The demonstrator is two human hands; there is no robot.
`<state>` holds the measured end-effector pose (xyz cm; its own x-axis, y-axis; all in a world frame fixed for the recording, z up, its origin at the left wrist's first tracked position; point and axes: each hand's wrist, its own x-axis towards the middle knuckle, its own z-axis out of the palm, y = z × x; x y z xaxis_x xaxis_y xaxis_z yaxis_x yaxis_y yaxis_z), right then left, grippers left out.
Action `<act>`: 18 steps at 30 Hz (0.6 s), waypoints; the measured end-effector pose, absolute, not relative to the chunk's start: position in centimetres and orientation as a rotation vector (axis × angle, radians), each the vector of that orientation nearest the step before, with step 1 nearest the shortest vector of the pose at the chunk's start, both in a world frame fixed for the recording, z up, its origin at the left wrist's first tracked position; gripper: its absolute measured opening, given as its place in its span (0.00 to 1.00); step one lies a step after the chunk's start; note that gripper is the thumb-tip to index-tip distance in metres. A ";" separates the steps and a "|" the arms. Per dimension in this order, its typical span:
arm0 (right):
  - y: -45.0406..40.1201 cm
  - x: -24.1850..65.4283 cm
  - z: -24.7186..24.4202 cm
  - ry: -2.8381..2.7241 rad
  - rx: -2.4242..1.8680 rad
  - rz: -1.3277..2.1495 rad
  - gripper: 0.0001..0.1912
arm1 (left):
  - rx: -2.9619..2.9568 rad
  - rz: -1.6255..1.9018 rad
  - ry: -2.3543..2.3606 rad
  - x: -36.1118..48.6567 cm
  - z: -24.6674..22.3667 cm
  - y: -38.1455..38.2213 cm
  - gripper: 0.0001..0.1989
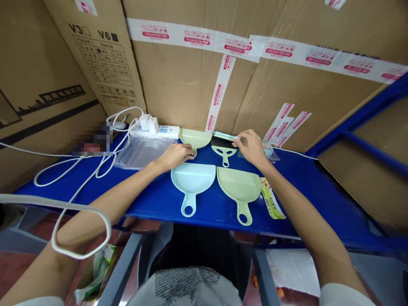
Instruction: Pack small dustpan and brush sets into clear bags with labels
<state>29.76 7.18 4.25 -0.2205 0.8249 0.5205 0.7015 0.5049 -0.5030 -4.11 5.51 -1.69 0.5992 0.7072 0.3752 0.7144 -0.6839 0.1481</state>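
Observation:
My left hand [178, 155] is closed on the handle of a green dustpan [195, 137] at the back of the blue table. Fingers of my right hand [251, 146] pinch the edge of a thin light blue piece [227, 135] at the back, above a green brush [225, 151] with dark bristles. Nearer the front edge lie a light blue dustpan [194, 178] and, to its right, another green dustpan [239, 185], both with handles toward me. A yellow-green packet [271, 199] sits right of them.
A white power strip [168, 132] with plugs and looping white cables [92, 172] occupies the left, beside clear plastic bags [143, 152]. Taped cardboard [178, 80] stands behind the table [146, 197]. A wrapped light blue item [268, 151] lies behind my right wrist.

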 end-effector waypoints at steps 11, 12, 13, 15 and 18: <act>3.3 32.3 6.0 -1.453 -0.729 0.488 0.23 | -2.747 -0.810 -1.296 -3.4 -1.6 4.7 0.11; 2.9 32.3 6.0 -1.415 -0.686 0.553 0.22 | -2.747 -0.940 -1.314 -3.3 -1.5 4.6 0.11; 2.5 32.4 6.0 -1.378 -0.648 0.618 0.22 | -2.754 -1.105 -1.323 -3.1 -1.4 4.6 0.12; 1.7 32.3 6.0 -1.307 -0.590 0.741 0.20 | -2.806 -1.506 -1.274 -2.7 -1.2 4.6 0.18; 0.5 31.7 5.7 -1.207 -0.541 0.918 0.18 | -2.973 -2.059 -1.070 -2.0 -1.0 4.3 0.35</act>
<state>31.68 0.52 5.69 0.0775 0.8318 0.5497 -0.3077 0.5444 -0.7804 -2.01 4.34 -0.96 0.3155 0.7258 0.6112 0.0830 -0.6628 0.7442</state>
